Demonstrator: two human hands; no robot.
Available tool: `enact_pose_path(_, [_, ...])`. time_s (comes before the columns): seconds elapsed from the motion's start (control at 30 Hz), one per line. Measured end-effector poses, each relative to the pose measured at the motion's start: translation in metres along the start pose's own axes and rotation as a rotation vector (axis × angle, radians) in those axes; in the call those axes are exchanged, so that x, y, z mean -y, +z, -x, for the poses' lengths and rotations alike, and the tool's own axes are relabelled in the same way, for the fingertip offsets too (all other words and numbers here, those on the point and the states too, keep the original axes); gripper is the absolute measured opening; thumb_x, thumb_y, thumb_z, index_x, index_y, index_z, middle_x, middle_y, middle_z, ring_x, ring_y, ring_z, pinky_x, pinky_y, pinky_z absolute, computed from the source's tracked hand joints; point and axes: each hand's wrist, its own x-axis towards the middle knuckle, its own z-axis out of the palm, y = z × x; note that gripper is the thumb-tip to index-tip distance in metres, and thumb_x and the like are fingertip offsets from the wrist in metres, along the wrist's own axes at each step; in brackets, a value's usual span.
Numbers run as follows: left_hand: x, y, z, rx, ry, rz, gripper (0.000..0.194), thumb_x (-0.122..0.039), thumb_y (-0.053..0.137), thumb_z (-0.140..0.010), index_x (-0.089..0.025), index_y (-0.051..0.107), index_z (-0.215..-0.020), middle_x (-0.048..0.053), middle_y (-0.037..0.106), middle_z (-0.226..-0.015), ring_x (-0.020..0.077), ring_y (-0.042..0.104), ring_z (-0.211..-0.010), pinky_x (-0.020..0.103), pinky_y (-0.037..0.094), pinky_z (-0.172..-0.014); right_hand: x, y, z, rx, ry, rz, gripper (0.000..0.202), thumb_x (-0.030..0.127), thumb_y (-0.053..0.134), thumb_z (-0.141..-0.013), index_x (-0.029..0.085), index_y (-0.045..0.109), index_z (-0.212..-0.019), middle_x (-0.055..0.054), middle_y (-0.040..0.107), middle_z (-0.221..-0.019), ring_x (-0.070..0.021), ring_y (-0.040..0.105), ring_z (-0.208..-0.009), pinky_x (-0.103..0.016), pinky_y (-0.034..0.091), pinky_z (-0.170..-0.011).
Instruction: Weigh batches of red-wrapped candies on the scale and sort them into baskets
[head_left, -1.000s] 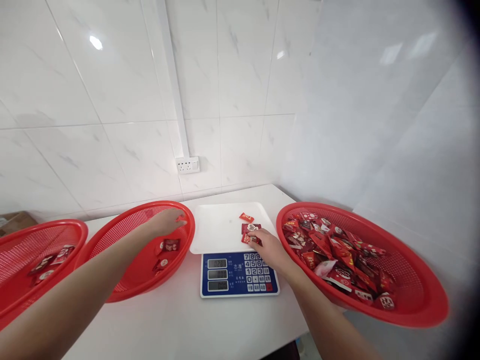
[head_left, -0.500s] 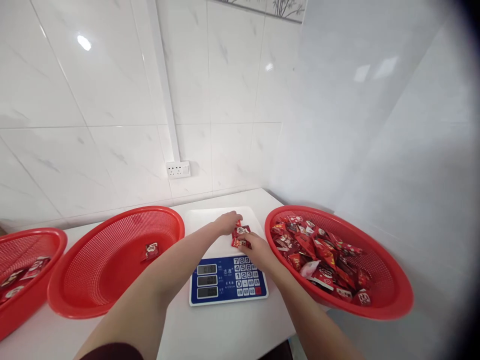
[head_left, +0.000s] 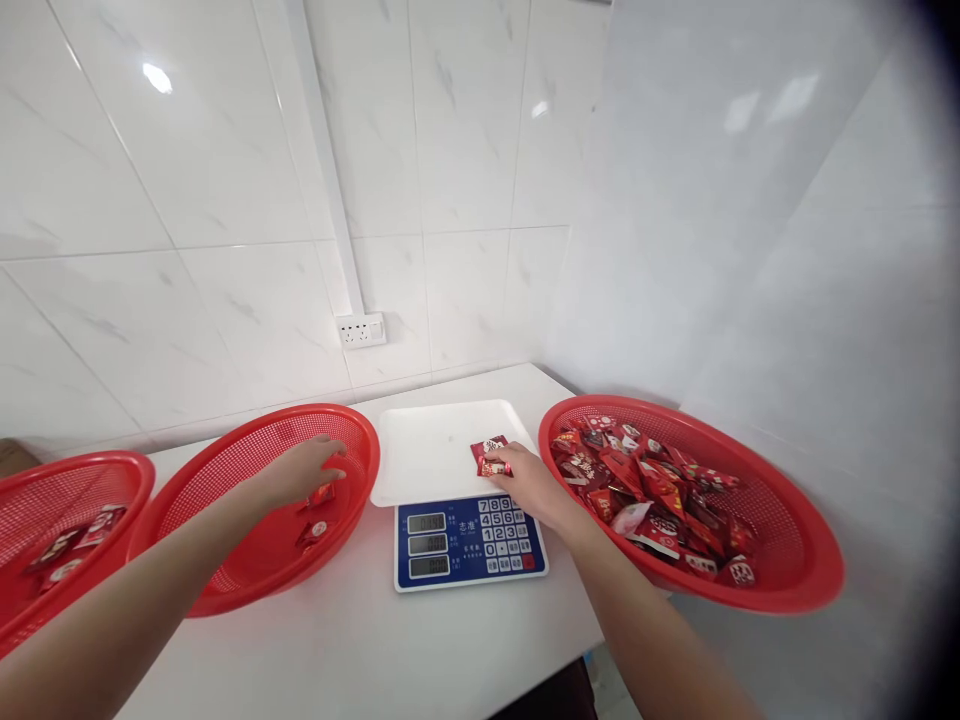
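left fingers (head_left: 330, 447) hover above red packets (head_left: 313, 532) inside the middle basket (head_left: 244, 455)

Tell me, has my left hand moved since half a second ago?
Yes. Judged against the scale, your left hand has moved left, from over the white pan to over the middle red basket.

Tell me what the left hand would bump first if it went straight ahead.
Probably the middle red basket, on its side nearest the scale, because the left hand points that way. If it's held higher, which I can't tell, maybe the white tray.
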Motion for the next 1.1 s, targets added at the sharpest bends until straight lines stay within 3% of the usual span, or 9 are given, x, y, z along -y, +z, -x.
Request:
enact_pose_path(0.1, [0.007,0.007,0.013,0.020,0.000,0.061,0.038,-0.039,0.045,-0.079,-0.022,0.059,-0.109,0.009,0.061,-0.108,0.0269,0.060,-0.090,0.036,0.047,-0.072,0.000,-0.002,-0.009,-0.027,0.002,0.079,0.026,0.009,0.054,-0.074,0.020,0.065,-0.095,-0.007,0.057,-0.103,-0.0186,0.056,-0.099,-0.030,0.040,-0.090])
enact_pose_path(0.27, [-0.009,0.015,0.018,0.015,0.074,0.215,0.037,-0.042,0.048,-0.078,-0.027,0.060,-0.109,0.005,0.059,-0.117,0.0281,0.055,-0.103,0.040,0.043,-0.085,-0.001,0.000,-0.025,0.061,-0.054,0.147,0.021,0.013,0.062,-0.068,0.021,0.062,-0.087,-0.008,0.054,-0.118,-0.0272,0.042,-0.118,-0.038,0.036,-0.092])
enact_pose_path(0.43, [-0.036,0.020,0.010,-0.009,0.122,0.414,0.036,-0.044,0.054,-0.076,-0.028,0.062,-0.107,0.004,0.059,-0.121,0.0278,0.051,-0.109,0.040,0.039,-0.092,0.006,0.012,-0.037,0.057,-0.035,0.068,0.018,0.011,0.054,-0.073,0.022,0.057,-0.087,-0.004,0.063,-0.093,-0.0205,0.059,-0.087,-0.033,0.042,-0.077])
enact_pose_path(0.53, [-0.056,0.028,-0.001,-0.007,0.108,0.577,0.040,-0.044,0.058,-0.074,-0.026,0.060,-0.110,0.006,0.060,-0.118,0.0252,0.053,-0.109,0.034,0.042,-0.090,0.016,0.023,-0.041,0.009,-0.026,-0.005,0.017,0.016,0.053,-0.076,0.022,0.052,-0.092,-0.002,0.064,-0.092,-0.0170,0.060,-0.083,-0.029,0.044,-0.074])
enact_pose_path(0.67, [-0.082,0.043,-0.017,0.023,0.025,0.813,0.053,-0.047,0.058,-0.076,-0.020,0.049,-0.121,0.014,0.060,-0.116,0.0226,0.062,-0.093,0.031,0.051,-0.074,0.037,0.036,-0.042,-0.085,-0.046,-0.206,0.016,0.021,0.054,-0.073,0.022,0.050,-0.089,0.000,0.062,-0.089,-0.0150,0.060,-0.080,-0.029,0.045,-0.074])
enact_pose_path(0.8, [-0.095,0.051,-0.025,0.003,0.023,0.997,0.038,-0.037,0.045,-0.088,-0.013,0.047,-0.117,0.015,0.066,-0.103,0.0158,0.066,-0.084,0.027,0.052,-0.073,0.057,0.042,-0.038,-0.102,-0.123,-0.496,0.017,0.025,0.056,-0.070,0.022,0.051,-0.087,0.002,0.060,-0.079,-0.0145,0.059,-0.073,-0.030,0.048,-0.069])
enact_pose_path(0.87, [-0.088,0.047,-0.024,-0.035,0.027,1.020,0.029,-0.028,0.046,-0.089,-0.013,0.048,-0.114,0.013,0.067,-0.100,0.0150,0.066,-0.084,0.028,0.052,-0.075,0.062,0.042,-0.035,-0.086,-0.135,-0.563,0.021,0.026,0.057,-0.070,0.021,0.051,-0.089,0.001,0.060,-0.080,-0.0141,0.059,-0.073,-0.030,0.050,-0.069])
enact_pose_path(0.97, [-0.059,0.034,-0.016,-0.108,0.008,0.959,0.028,-0.022,0.052,-0.083,-0.015,0.051,-0.110,0.010,0.067,-0.096,0.0193,0.065,-0.086,0.036,0.051,-0.080,0.061,0.038,-0.031,-0.079,-0.091,-0.592,0.024,0.027,0.057,-0.071,0.020,0.053,-0.093,0.000,0.060,-0.084,-0.0138,0.059,-0.073,-0.030,0.052,-0.067])
enact_pose_path(1.1, [-0.011,0.011,0.002,-0.227,-0.054,0.784,0.026,-0.025,0.062,-0.073,-0.017,0.061,-0.099,0.010,0.062,-0.108,0.0315,0.051,-0.111,0.049,0.033,-0.099,0.053,0.035,-0.030,-0.090,-0.025,-0.516,0.028,0.026,0.056,-0.072,0.019,0.057,-0.099,-0.004,0.062,-0.091,-0.0146,0.060,-0.075,-0.032,0.052,-0.070])
